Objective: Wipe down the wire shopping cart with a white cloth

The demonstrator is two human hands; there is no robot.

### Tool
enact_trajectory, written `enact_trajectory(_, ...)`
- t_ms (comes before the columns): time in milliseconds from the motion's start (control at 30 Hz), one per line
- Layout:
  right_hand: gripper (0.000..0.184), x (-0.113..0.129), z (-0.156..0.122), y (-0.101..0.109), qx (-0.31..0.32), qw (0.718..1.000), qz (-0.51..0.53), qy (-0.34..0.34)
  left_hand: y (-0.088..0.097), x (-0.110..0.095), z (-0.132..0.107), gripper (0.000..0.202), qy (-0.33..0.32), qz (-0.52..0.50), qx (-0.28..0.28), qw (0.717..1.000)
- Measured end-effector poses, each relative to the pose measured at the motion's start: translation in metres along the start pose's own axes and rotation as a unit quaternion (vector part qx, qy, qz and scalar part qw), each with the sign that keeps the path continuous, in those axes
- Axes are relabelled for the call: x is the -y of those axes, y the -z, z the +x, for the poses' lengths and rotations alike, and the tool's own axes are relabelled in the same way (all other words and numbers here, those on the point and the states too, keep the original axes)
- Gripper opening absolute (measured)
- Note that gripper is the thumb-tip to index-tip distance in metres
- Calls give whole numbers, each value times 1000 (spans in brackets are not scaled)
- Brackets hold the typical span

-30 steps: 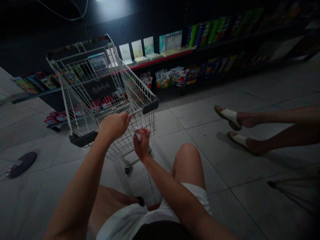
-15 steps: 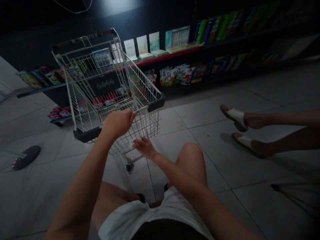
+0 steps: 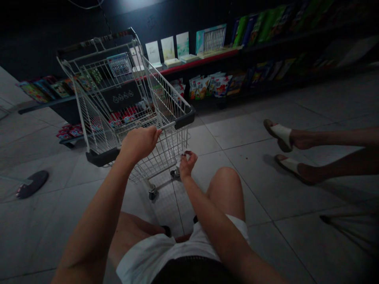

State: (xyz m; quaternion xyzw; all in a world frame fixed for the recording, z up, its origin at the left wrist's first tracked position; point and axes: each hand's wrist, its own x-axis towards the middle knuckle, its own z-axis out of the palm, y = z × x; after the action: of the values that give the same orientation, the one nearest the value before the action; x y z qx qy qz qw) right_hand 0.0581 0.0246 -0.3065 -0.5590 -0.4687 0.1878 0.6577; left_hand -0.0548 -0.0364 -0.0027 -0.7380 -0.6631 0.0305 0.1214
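A wire shopping cart (image 3: 160,152) with dark corner bumpers stands before me, its near rim toward my knees. My left hand (image 3: 139,144) is wrapped over the middle of that top rim between the bumpers. Low at the basket's right front corner, my right hand (image 3: 187,163) has its fingers closed on a small white wipe (image 3: 178,160), a tissue or thin cloth mostly hidden by the fingers. The wipe is against or very near the lower wires; contact is not clear. Below are two caster wheels (image 3: 152,193).
Behind the cart runs a dark shelf (image 3: 201,59) with cards, boxes and bagged goods. At right are another person's legs in white sandals (image 3: 282,134), with thin dark stand legs (image 3: 340,219) nearer me. A round stand base (image 3: 32,184) rests on the tiles at left.
My right hand has moved right and slightly up along the basket's lower front, carrying the white wipe to the right corner. My left hand stays on the rim.
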Motion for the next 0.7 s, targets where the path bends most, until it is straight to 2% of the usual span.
enact_trajectory(33,18,6,-16,-9,-16,1000,2,-14,0,0,0,57,1,1,1,1000)
enact_trajectory(100,18,17,-46,-21,-7,1000,-3,3,1,0,-1,56,1,2,4,1000)
enact_trajectory(167,19,23,-70,-25,21,999,-14,48,1,1,-2,56,3,4,2,1000)
enact_trajectory(233,21,21,-80,-21,67,991,-37,109,0,2,-3,57,7,3,0,1000)
enact_trajectory(300,22,11,-74,-10,157,967,-62,189,-1,4,-5,58,11,1,2,1000)
enact_trajectory(400,25,-13,-38,17,337,883,-93,314,-1,6,-7,59,11,0,9,1000)
enact_trajectory(433,27,-21,-22,26,373,857,-104,340,-1,6,-7,59,10,0,11,1000)
enact_trajectory(467,27,-28,-6,35,381,848,-116,350,-1,6,-7,59,9,-1,11,1000)
enact_trajectory(500,27,-34,9,43,371,851,-128,349,-1,5,-6,59,8,-2,10,1000)
enact_trajectory(600,26,-45,32,54,304,894,-140,297,-1,1,-4,58,7,-5,3,1000)
enact_trajectory(700,22,-42,19,41,206,954,-103,191,0,-4,-1,58,11,-8,0,1000)
